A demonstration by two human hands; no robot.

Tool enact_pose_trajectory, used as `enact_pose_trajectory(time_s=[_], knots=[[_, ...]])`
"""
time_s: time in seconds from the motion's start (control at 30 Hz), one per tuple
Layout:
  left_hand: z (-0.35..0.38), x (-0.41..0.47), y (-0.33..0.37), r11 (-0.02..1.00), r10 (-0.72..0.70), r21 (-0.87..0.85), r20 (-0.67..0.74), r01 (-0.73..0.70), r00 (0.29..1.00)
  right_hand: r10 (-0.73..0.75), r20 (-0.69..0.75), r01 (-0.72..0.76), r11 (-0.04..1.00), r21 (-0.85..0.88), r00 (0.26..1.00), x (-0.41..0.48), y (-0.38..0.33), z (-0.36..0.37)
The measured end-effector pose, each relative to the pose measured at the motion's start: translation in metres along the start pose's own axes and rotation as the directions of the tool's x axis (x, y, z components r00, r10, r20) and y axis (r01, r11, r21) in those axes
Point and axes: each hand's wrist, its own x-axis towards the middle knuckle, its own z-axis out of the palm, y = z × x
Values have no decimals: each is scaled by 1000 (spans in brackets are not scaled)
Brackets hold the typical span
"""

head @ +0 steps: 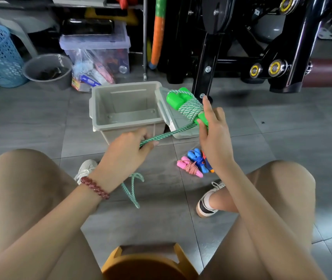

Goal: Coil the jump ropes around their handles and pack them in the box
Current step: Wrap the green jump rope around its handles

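- green handles (176, 100): two glossy, rounded plastic grips side by side, bound round the middle by turns of twisted green-and-white rope (191, 110); held in the air above the lid, just right of the box.
- right hand (214, 134): thumb and curled fingers grip the handles' lower ends, forefinger pointing straight up; the ends themselves are hidden behind the palm.
- left hand (128, 145): thumb and fingers pinch the taut rope, whose tail lies looped on the tiled floor between the knees.
- box (100, 110): grey moulded plastic, open, smooth floor showing; its lid (178, 123) lies against the right wall.
- pink jump rope (189, 167) and blue jump rope (198, 158): coiled, on the floor beside the right forearm; an orange piece next to them is mostly hidden.
- behind: a clear tub (98, 51) holding bagged items, and a grey bucket (48, 69) with dark contents that are hard to make out.
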Motion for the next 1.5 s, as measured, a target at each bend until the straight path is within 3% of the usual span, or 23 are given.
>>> enact_pose_trajectory(time_s=[0.1,0.2,0.27,0.37,0.47,0.6,0.67,0.9,1.0,1.07,1.17,1.23,1.37,1.5], knots=[[-1,1,-5,991,97,85,84,-104,992,1,4,-1,1000,-28,1000,0,1,-1],[-1,-1,-4,952,142,-288,109,-106,984,-12,23,13,1000,-8,1000,2,2,-6],[-2,-2,0,870,185,-478,91,-121,978,-17,141,10,999,49,990,2,-4,-11],[-2,-3,2,865,230,-470,58,-177,971,-10,390,-17,998,66,921,-3,-17,-10],[-4,-2,-1,871,65,-488,3,-56,998,-55,533,-12,993,121,844,-9,-30,-13],[-12,9,-11,883,-46,-467,-165,-37,985,-165,657,-45,956,290,736,-16,-46,-24],[-15,15,-18,898,-61,-439,-184,-27,981,-224,677,-72,922,380,702,-21,-51,-20],[-9,28,-28,911,-92,-412,-131,30,987,-272,666,-237,787,569,695,-19,-48,-23],[-4,29,-27,903,-67,-429,-71,30,995,-284,685,-355,688,633,671,-18,-41,-29],[-1,28,-30,885,-87,-461,-42,58,995,-204,647,-444,577,686,734,-14,-37,-31],[8,28,-34,889,-120,-448,-32,93,992,9,512,-496,268,826,859,-7,-34,-29],[18,27,-36,924,-62,-380,-25,48,998,159,442,-466,189,864,883,-4,-35,-25],[27,21,-37,967,89,-242,9,-84,996,302,317,-420,391,819,899,-2,-30,-21],[21,14,-29,980,114,-166,8,-111,993,271,171,-313,665,678,947,1,-25,-23]])
